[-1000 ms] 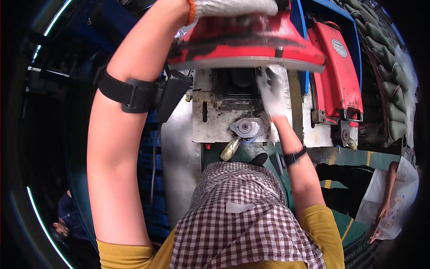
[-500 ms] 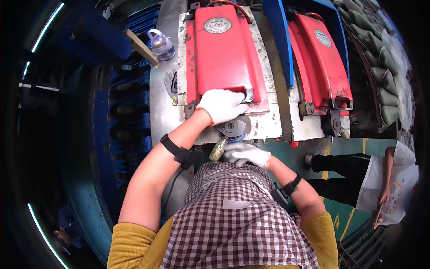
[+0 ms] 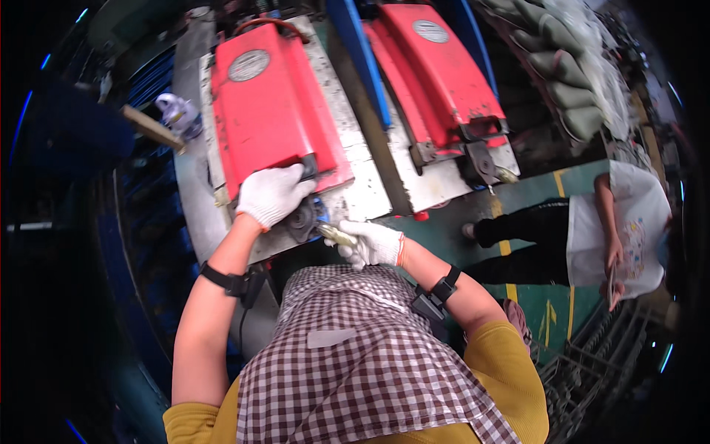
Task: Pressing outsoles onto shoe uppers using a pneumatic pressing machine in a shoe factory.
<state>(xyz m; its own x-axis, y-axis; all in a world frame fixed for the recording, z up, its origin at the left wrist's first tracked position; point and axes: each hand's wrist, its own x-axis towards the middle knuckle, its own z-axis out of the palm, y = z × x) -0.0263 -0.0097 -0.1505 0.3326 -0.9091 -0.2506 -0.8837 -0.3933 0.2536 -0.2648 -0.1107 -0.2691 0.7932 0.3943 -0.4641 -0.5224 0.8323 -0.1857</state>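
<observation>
Holding the lower edge of the near red cover [image 3: 270,111] with your left hand [image 3: 272,194], you have the gloved fingers closed over its black handle, just above the dark round part [image 3: 303,219] of the machine. Your right hand [image 3: 373,244] is apart from the left one and closed on a small brass-coloured piece [image 3: 336,234], whose tip points toward that round part, very near it; whether it touches, I cannot tell.

To do this well, I think you should keep the left hand firm on the cover, so that it cannot drop on your fingers, and bring the brass piece in straight, not tilted. Look at the tip, not at your glove, because the glove hides much of the piece. Keep your wrist low and move slowly, since the opening under the cover seems narrow.

About labels: the near red cover carries one round grey plate [image 3: 248,65] close to its far edge. The second red cover [image 3: 444,81], to the right behind a blue bar [image 3: 362,63], has an oval grey plate [image 3: 431,30] near its far end. Both covers lie on a worn white metal bed [image 3: 366,189]. At the bed's far left corner stands a clear plastic bottle [image 3: 176,112]. On the right, grey-green sacks [image 3: 562,70] are stacked, and yellow lines [image 3: 573,296] mark the green floor beside another person in a white shirt [image 3: 617,229].
</observation>
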